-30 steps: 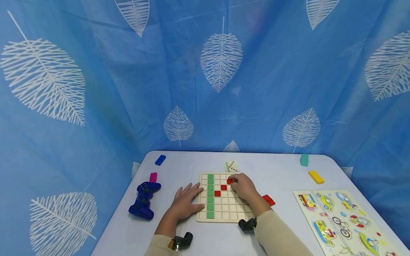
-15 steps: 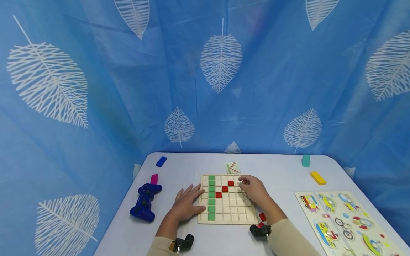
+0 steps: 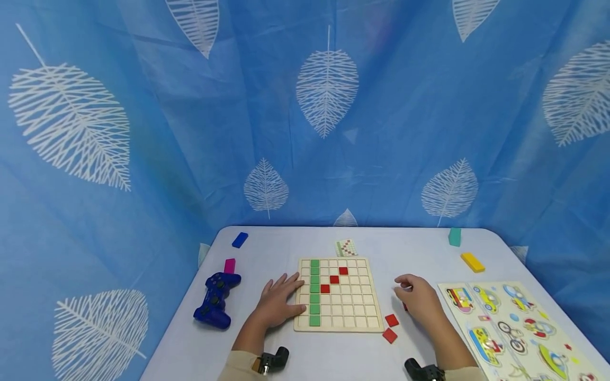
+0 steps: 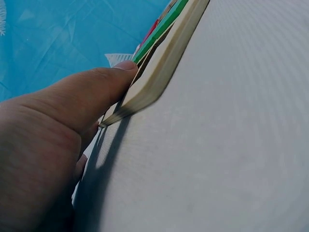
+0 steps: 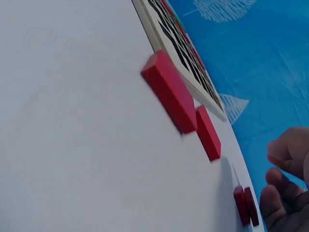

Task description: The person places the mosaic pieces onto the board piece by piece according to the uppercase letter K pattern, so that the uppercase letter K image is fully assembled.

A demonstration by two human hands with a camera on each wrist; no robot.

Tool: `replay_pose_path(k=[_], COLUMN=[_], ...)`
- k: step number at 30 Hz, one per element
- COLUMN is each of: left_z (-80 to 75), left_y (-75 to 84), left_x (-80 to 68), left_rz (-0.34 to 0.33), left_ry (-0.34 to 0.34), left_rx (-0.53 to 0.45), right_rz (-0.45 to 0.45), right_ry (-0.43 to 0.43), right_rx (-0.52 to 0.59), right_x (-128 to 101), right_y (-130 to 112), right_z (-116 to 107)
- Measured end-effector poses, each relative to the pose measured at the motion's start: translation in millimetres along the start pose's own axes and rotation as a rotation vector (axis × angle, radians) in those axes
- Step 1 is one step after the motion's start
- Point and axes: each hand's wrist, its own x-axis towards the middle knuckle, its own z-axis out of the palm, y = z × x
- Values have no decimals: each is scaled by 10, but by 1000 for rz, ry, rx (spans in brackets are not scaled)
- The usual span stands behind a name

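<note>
Left hand [image 3: 275, 302] lies flat, fingers straight, pressing the grid board [image 3: 337, 294] at its 9 o'clock edge. Right hand [image 3: 418, 299], grip loosely curled and holding nothing, hovers beside red tiles [image 3: 391, 327] on the counter [image 3: 267, 248]; a hasty pinch could scatter them.

Wooden grid board [image 3: 339, 312] lies flat on the surface, square, pale, ruled into small cells. A column of green tiles [image 3: 313, 290] fills the second file from its left edge, front to back. Three red tiles [image 3: 334, 279] sit in a diagonal stair near the board's middle, rising toward the far right. Two loose red tiles [image 3: 391, 327] lie flat just off the board's near right corner; two more [image 5: 246, 206] stand on edge, side by side, by the right hand's fingers.
</note>
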Motion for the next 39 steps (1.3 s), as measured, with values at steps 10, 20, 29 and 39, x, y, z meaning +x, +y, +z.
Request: replay_pose_path(k=[10, 20, 29, 39], left_z=[-8, -25, -44, -19], left_y=[0, 12, 27, 13], left_x=[-8, 6, 9, -4], left_rz=[1, 5, 0, 2], left_ry=[5, 3, 1, 5], left_rx=[-15, -23, -20, -17], right_rz=[45, 51, 95, 95], right_ry=[-59, -122, -125, -122], right_rx=[-55, -123, -117, -124], right_x=[-130, -137, -127, -121], right_y=[239, 330, 360, 359], right_z=[-256, -260, -228, -191])
